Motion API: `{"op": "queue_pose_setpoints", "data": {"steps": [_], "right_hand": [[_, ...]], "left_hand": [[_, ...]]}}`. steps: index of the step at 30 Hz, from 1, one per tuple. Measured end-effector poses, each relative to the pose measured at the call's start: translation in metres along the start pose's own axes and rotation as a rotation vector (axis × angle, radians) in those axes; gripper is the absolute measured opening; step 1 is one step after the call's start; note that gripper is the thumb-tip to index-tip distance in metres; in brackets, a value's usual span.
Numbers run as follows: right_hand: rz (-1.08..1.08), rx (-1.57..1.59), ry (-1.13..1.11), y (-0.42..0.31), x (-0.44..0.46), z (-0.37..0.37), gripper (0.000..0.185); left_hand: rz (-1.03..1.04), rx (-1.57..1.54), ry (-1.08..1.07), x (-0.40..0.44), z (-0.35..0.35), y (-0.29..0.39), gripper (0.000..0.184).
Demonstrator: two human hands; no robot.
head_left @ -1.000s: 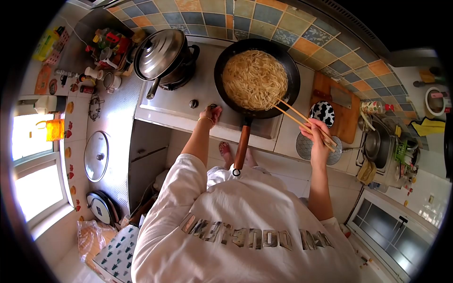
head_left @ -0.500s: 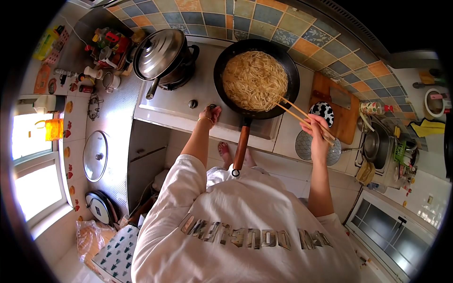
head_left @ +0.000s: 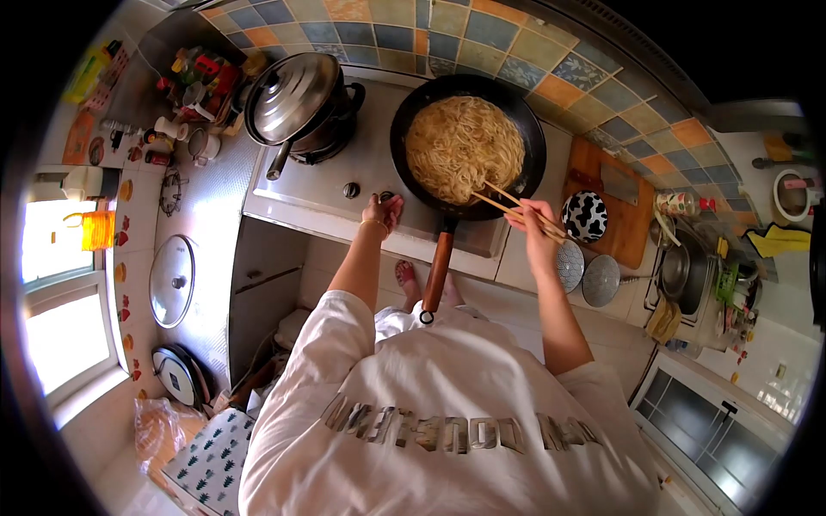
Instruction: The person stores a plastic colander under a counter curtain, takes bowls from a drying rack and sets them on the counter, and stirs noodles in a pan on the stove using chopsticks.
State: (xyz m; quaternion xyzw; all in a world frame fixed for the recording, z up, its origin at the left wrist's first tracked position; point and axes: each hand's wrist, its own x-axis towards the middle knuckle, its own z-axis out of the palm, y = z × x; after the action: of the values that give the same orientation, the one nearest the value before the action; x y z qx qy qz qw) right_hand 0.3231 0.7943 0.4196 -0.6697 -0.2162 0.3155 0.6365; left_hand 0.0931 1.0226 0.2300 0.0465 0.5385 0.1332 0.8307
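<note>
Gripping hand: I see the right hand [head_left: 537, 230] closed around the chopsticks [head_left: 496, 205], at the near right of the wok [head_left: 535, 146].
Chopsticks: tips in the noodles [head_left: 463, 142] at the near part of the wok; shafts cross its rim and slant out to the right.
Noodles: inside the wok, in one tangled, pale brown mass; dark wall shows to their right.
Wok: set on the stove [head_left: 374, 155]; its handle [head_left: 437, 271] points toward the wearer.
Left hand [head_left: 376, 215]: near left of the wok, fingers curled at the knob [head_left: 386, 196]; I cannot tell whether they clamp it.
Hand spacing: well apart, with the wok's handle between them.
Second knob [head_left: 351, 190]: left of the wok, past the first.
Pot [head_left: 297, 107]: on the stove, left of the wok, covered.
Board [head_left: 637, 225]: right of the wok, carrying a cleaver [head_left: 621, 182].
Spotted item [head_left: 585, 215]: right of the wok, black and white; I cannot tell its type.
Discs [head_left: 601, 282]: two, side by side, near right of the wok.
Sink [head_left: 695, 292]: well right of the wok, past the board.
Glass lid [head_left: 175, 279]: well left of the wok, toward the wearer.
Tiles [head_left: 516, 77]: behind the wok.
</note>
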Motion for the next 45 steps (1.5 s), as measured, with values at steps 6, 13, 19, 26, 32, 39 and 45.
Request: {"op": "queue_pose_setpoints", "data": {"steps": [6,13,19,26,32,39,45], "right_hand": [[-0.15,0.073,-0.015,0.035,0.032,0.053,0.018],[-0.254,0.121,0.001,0.021,0.075,0.068,0.018],[-0.29,0.112,-0.006,0.007,0.097,0.078,0.021],[-0.238,0.09,-0.054,0.043,0.092,0.087,0.015],[-0.182,0.083,-0.07,0.048,0.054,0.061,0.017],[-0.11,0.049,-0.05,0.031,0.019,0.035,0.016],[0.009,-0.013,-0.015,-0.007,0.003,-0.008,0.016]], "left_hand": [[0.067,0.174,-0.026,-0.015,0.002,-0.011,0.046],[0.088,0.51,-0.12,-0.109,0.034,-0.053,0.044],[0.128,0.85,-0.219,-0.161,0.055,-0.081,0.055],[0.116,0.633,-0.329,-0.141,0.052,-0.115,0.042],[0.12,0.67,-0.348,-0.144,0.056,-0.115,0.029],[0.19,0.673,-0.332,-0.14,0.055,-0.118,0.027],[0.168,0.674,-0.315,-0.135,0.052,-0.121,0.03]]}}
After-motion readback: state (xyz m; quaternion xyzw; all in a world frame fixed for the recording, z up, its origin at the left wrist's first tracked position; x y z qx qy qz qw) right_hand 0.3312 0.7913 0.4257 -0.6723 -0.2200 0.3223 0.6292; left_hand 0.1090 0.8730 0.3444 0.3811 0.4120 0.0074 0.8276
